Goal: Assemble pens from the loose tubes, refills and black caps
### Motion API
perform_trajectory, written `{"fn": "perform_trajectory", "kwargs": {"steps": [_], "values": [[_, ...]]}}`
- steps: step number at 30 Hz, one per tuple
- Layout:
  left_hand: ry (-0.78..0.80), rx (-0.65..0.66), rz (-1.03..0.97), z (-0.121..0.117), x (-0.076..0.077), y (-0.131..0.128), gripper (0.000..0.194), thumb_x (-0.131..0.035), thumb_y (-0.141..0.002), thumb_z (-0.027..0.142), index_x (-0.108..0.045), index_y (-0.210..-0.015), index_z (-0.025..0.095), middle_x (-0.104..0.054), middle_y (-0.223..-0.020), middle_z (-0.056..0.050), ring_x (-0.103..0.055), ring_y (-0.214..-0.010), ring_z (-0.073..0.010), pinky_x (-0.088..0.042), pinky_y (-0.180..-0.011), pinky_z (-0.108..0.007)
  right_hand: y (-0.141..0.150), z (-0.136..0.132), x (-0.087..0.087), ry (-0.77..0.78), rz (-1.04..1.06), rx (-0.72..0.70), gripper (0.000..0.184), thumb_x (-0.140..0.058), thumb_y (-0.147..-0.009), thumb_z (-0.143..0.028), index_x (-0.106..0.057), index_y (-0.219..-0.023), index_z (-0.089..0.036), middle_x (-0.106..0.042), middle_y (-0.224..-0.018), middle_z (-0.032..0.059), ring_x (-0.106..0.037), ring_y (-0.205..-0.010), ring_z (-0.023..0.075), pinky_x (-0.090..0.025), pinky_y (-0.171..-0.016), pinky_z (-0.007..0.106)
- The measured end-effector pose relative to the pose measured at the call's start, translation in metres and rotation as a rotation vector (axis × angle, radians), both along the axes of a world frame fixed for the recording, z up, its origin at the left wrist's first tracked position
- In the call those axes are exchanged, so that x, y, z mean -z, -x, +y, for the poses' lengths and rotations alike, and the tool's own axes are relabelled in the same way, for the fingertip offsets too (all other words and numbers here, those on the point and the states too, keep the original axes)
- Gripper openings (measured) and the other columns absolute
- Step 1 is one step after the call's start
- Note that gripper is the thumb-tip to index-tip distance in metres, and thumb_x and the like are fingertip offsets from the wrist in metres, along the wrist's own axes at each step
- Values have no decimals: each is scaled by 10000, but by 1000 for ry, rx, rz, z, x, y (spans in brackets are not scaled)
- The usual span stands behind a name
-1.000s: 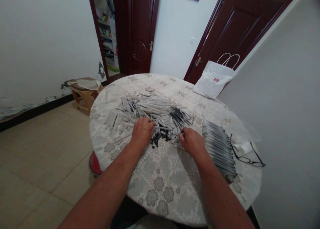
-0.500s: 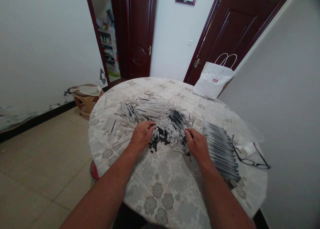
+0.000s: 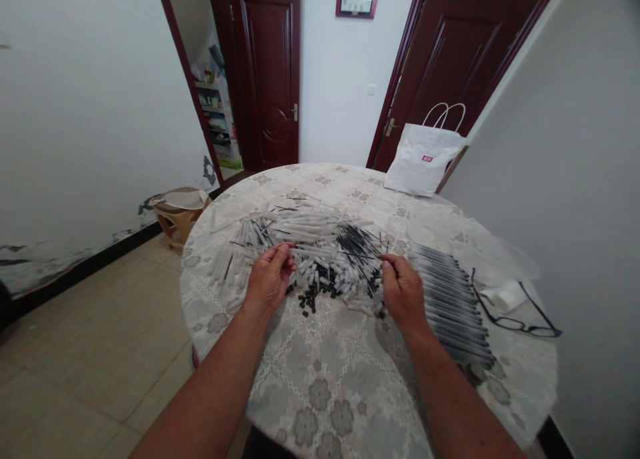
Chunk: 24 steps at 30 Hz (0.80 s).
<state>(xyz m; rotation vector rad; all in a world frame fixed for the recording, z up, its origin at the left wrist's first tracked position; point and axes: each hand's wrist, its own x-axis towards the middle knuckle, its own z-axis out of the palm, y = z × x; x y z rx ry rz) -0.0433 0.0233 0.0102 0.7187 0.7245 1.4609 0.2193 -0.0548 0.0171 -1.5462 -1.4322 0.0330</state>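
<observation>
My left hand (image 3: pixel 270 277) is closed in a pinch at the left of the pile, on what looks like a thin white pen barrel (image 3: pixel 317 251) pointing right. On the other side, my right hand (image 3: pixel 403 291) pinches a thin black pen refill (image 3: pixel 369 256) whose free end points left. Between the hands lie small black caps (image 3: pixel 311 300) and short whitish pen parts (image 3: pixel 350 273). Beyond them is a heap of long white barrels (image 3: pixel 307 222), with a bundle of black refills (image 3: pixel 353 239) at its right.
A row of grey assembled-looking pens (image 3: pixel 450 305) lies right of my right hand. Farther right are black-framed glasses (image 3: pixel 515 324) and a small white object (image 3: pixel 505 295). A white paper bag (image 3: pixel 425 159) stands at the back right of the round, cloth-covered table (image 3: pixel 345 365). A stool (image 3: pixel 180 212) is at left.
My hands have moved apart, the left one to the left and the right one slightly right. Thin pen parts now show at both sets of fingertips. The view has shifted a little.
</observation>
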Motion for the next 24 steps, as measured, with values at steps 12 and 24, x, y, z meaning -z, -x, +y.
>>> {"fn": "perform_trajectory", "kwargs": {"steps": [12, 24], "values": [[2, -18, -43, 1, 0, 2, 370, -868, -704, 382, -717, -941, 141, -574, -739, 16, -551, -651, -78, -473, -584, -194, 1, 0, 1, 7, -20, -13, 314, -436, -979, -315, -711, -1067, -194, -727, -1029, 90, -652, -979, 230, -477, -875, 330], [17, 15, -17, -1, -1, 0, 362, -872, -696, 368, -722, -927, 133, -590, -718, 7, -558, -643, -84, -482, -575, -196, 7, -1, 1, -1, -47, -51, 296, -444, -985, -300, -704, -1074, -189, -724, -1033, 91, -659, -978, 224, -488, -872, 329]]}}
